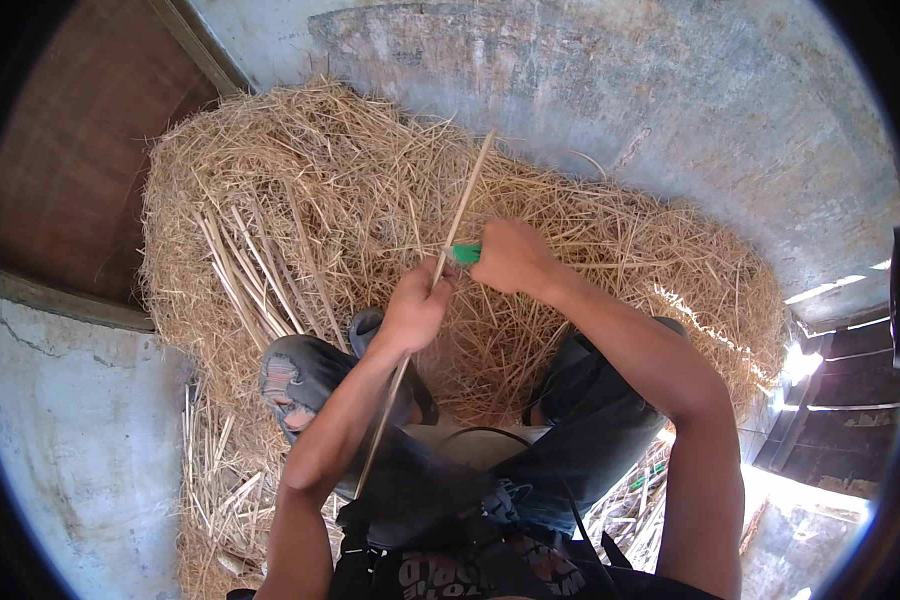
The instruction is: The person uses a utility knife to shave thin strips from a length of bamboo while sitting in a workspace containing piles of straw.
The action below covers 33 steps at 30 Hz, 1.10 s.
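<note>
A long, thin, pale stick [467, 195], like a split cane or bamboo strip, slants from above my lap up toward the wall. My left hand [416, 308] is closed around it at about its middle, and its lower end passes under my left forearm. In my closed right hand [515, 260] is a small green object [466, 254] that sticks out toward the stick, just above my left fingers. Its tip meets or nearly touches the stick; whether it is a handle or something else I cannot tell.
A deep heap of dry straw [340, 150] spreads around my bent legs. Several similar pale sticks [255, 275] lie on it at the left. A weathered wall [650, 90] stands behind the straw, a brown panel [90, 150] at far left, and dark slats [850, 400] at right.
</note>
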Available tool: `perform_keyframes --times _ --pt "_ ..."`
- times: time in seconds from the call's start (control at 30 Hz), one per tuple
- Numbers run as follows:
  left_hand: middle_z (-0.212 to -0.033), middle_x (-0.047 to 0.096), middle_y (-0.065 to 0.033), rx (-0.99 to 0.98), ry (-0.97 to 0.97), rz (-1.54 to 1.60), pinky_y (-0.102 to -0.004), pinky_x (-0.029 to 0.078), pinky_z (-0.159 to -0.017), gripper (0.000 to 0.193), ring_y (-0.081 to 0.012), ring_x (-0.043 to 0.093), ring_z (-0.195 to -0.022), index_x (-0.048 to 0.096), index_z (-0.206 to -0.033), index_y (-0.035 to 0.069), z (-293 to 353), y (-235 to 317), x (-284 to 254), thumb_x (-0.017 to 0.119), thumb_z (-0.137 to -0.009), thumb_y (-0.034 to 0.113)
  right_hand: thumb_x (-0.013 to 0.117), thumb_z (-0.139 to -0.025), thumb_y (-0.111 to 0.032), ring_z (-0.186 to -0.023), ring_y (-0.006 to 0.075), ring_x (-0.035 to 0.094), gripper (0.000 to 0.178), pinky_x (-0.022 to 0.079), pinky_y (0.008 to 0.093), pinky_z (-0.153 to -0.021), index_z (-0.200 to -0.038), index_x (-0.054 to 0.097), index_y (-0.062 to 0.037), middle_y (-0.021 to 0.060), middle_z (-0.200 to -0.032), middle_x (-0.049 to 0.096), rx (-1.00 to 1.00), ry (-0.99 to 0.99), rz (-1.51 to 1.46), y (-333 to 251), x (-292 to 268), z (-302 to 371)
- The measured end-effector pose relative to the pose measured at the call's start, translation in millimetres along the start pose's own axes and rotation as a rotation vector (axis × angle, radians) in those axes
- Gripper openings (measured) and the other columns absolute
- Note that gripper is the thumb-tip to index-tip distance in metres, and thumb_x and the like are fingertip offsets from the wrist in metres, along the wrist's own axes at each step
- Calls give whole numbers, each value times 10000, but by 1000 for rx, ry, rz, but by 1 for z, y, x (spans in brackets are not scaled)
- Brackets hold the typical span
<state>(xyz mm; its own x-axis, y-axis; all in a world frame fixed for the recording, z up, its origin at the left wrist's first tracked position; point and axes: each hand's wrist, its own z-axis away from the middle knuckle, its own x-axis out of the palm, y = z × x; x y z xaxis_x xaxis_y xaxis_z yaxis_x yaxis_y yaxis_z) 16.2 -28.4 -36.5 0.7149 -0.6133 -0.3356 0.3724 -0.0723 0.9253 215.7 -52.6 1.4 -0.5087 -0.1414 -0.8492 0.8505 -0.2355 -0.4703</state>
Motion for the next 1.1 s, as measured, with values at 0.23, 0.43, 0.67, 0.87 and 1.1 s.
perform_keyframes --times 0.23,0.43,0.67,0.87,1.1 --pt "-749 543 -21 55 -145 -94 -307 428 -542 126 -113 531 -592 590 -1070 42 31 2 12 536 -989 122 557 -979 -352 -560 163 503 361 488 356 -526 -870 686 -33 45 -642 523 244 114 -99 96 -67 -54" --pt "-714 506 -7 59 -252 -15 -273 382 -489 154 -83 464 -536 591 -1108 48 29 15 12 535 -1027 167 614 -769 -207 -589 306 634 335 502 454 -616 -753 677 122 194 -624 640 478 615 -158 231 -92 -41" --pt "-685 364 53 -166 -428 450 -256 263 -420 220 -58 329 -468 539 -1186 36 0 7 -11 473 -1078 215 631 -730 -148 -596 390 630 225 509 477 -611 -710 665 73 238 -648 638 -39 284 -62 55 -51 7" --pt "-661 353 52 -436 -488 652 -272 236 -404 238 -58 320 -469 539 -1156 44 -10 20 -19 468 -1085 259 630 -674 -140 -704 479 662 232 552 522 -689 -707 677 84 300 -711 646 4 11 12 3 -7 19" --pt "-644 425 28 -183 -205 135 -284 326 -455 278 -91 400 -478 590 -1120 22 -9 6 0 490 -1078 277 638 -709 -166 -731 442 697 250 564 511 -683 -716 684 80 279 -745 671 -2 -96 34 5 -10 15"
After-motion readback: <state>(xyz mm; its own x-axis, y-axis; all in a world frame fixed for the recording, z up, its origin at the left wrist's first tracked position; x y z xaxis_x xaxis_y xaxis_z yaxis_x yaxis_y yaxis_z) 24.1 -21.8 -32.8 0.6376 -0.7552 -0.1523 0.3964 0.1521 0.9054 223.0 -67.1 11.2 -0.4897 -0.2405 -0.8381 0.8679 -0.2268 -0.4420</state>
